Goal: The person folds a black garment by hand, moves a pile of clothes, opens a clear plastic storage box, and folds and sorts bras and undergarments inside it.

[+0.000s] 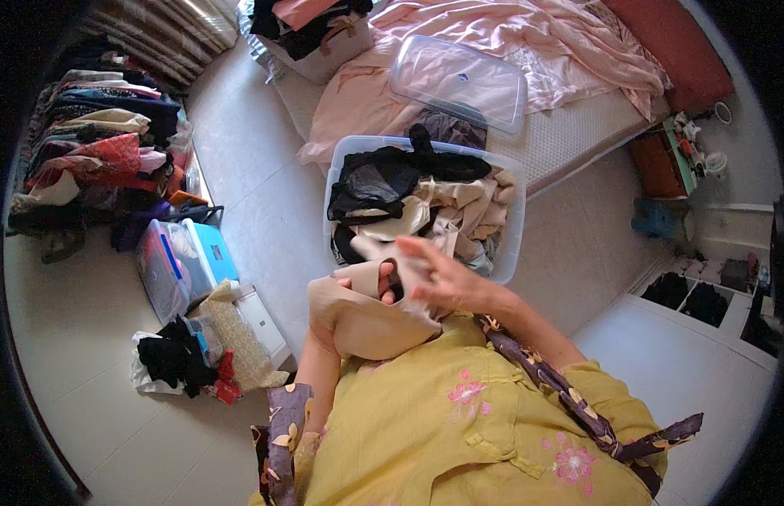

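A smooth beige garment [379,329] is draped over my left hand [384,284], whose fingers show through an opening in the cloth and grip it. My right hand [452,281] is blurred at the garment's right side, fingers partly spread; whether it pinches any cloth cannot be told. Just beyond both hands stands a clear plastic storage box [520,234], full of folded and crumpled clothes: black garments [373,180] at the back left, beige ones [480,209] at the right.
A transparent lid [461,82] lies on the bed [556,145] behind the box, near pink bedding. Lidded plastic boxes [164,272] and a patterned cloth [237,341] are on the left floor. Piled clothes [107,139] stand farther left. An open divided drawer [683,303] is at right.
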`<state>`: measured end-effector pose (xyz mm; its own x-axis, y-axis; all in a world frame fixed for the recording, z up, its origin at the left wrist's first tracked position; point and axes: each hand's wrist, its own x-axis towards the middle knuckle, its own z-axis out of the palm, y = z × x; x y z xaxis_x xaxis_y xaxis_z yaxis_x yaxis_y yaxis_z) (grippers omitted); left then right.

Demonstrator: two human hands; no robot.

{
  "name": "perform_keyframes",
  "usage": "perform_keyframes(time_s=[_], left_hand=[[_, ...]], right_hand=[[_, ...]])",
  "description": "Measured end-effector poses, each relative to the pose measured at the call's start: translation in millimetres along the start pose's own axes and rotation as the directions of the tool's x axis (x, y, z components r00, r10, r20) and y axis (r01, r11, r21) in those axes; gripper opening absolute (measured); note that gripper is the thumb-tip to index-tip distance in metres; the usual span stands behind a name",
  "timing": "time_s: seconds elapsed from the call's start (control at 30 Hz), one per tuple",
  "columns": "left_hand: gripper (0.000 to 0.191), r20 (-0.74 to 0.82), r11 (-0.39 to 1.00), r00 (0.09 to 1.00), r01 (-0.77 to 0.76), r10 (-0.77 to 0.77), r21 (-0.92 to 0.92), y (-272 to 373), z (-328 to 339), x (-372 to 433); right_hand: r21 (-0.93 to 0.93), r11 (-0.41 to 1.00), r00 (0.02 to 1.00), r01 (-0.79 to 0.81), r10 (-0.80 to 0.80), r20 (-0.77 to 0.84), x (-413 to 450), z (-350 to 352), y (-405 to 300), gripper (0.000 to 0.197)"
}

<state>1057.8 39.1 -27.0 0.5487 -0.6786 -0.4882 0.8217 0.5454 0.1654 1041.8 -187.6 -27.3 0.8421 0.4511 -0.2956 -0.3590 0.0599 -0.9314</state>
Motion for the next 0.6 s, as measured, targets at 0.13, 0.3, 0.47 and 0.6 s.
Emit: perform_keyframes(time_s=[0.13, 0.3, 0.47, 0.6], left_hand=[[0.059, 0.16, 0.997, 0.987, 0.034, -0.023, -0.07, -7, 3, 11], [0.054, 0.214, 0.987, 0.972, -0.121, 0.095, 0.109, 0, 30, 23], [0.054, -0.067, 0.886, 0.983, -0.125, 0.172, 0.446, 3, 27, 34], [0.057, -0.062, 0.881, 0.971, -0.182, 0.231, 0.436, -2, 17, 43]], right_hand=[[0.15, 0.982, 0.951, -0.119, 0.069, 0.302, 4, 16, 7, 0.111], [0.11, 0.992, 0.985, -0.066, 0.047, 0.166, 8, 34, 17, 0.11], [0.286, 0.92, 0.962, -0.268, 0.242, 0.122, 8, 33, 7, 0.081], [0.491, 0.857, 0.986, -0.156, 0.163, 0.03, 5, 31, 7, 0.065]])
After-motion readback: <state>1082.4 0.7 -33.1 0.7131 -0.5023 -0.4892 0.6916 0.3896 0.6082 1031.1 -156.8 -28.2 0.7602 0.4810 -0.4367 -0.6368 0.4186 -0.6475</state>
